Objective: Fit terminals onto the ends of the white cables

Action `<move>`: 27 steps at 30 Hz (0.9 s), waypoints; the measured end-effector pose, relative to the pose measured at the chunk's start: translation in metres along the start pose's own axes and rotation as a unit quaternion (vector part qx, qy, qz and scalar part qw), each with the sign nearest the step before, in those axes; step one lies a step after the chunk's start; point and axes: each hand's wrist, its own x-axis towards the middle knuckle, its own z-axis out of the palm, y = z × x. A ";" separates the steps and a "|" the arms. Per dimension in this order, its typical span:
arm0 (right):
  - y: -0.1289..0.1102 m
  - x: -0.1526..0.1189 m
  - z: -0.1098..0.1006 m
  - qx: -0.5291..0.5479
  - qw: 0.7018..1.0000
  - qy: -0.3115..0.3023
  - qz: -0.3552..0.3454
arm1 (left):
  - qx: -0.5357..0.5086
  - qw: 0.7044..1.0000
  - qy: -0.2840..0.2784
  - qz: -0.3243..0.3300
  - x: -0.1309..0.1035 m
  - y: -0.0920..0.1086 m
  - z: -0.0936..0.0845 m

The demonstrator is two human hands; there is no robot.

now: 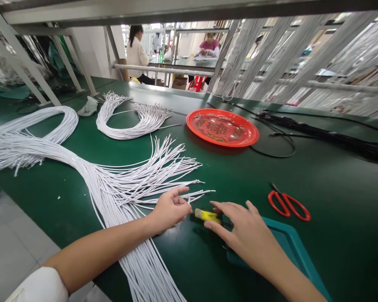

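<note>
My left hand (172,210) is closed in a pinch, with what looks like the end of a white cable between thumb and fingers. Beside it fans out a large bundle of white cables (113,188), their tips pointing right. My right hand (244,226) has its fingers spread, thumb apart, around a small yellow tool (208,215) that is blurred. It does not appear to grip the tool, whose kind I cannot make out. Under my right wrist sits a teal tray (297,247), partly hidden by the hand and forearm.
Red-handled scissors (289,204) lie to the right. Farther back are a red oval tray (222,128), a curved white cable bundle (126,132) and black cables (327,132). Another white bundle (64,121) lies left. A metal frame (176,12) crosses above; two people sit beyond.
</note>
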 end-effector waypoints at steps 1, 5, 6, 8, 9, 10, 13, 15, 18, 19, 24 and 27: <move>0.000 0.000 -0.002 0.037 0.999 0.007 0.021 | -0.028 1.000 -0.011 -0.002 0.000 0.003 -0.001; 0.002 -0.001 -0.011 0.162 0.980 0.039 0.109 | -0.128 0.988 -0.080 -0.020 -0.001 0.013 -0.006; 0.003 -0.001 -0.013 0.182 0.974 0.042 0.132 | -0.141 0.985 -0.093 -0.020 -0.001 0.015 -0.007; 0.005 -0.002 -0.014 0.205 0.962 0.046 0.173 | -0.149 0.983 -0.107 -0.014 -0.001 0.018 -0.008; 0.006 -0.003 -0.014 0.212 0.958 0.046 0.189 | -0.147 0.983 -0.106 -0.011 -0.001 0.019 -0.008; 0.007 -0.003 -0.013 0.217 0.954 0.047 0.203 | -0.143 0.985 -0.102 -0.009 0.000 0.019 -0.009; 0.009 -0.004 -0.011 0.233 0.947 0.045 0.218 | -0.120 0.990 -0.077 -0.007 0.002 0.021 -0.010; 0.008 -0.004 -0.011 0.242 0.945 0.046 0.215 | -0.093 0.994 -0.052 -0.001 0.002 0.021 -0.011; 0.005 -0.003 -0.013 0.247 0.945 0.051 0.208 | -0.044 0.999 -0.005 0.023 0.004 0.022 -0.009; 0.004 -0.003 -0.014 0.248 0.945 0.051 0.206 | -0.033 0.999 0.010 0.027 0.004 0.022 -0.008; 0.001 -0.001 -0.016 0.249 0.949 0.052 0.185 | -0.003 0.995 0.082 0.055 0.015 0.036 0.000; 0.001 -0.001 -0.015 0.250 0.949 0.056 0.181 | 0.058 0.976 0.141 0.154 0.033 0.050 -0.004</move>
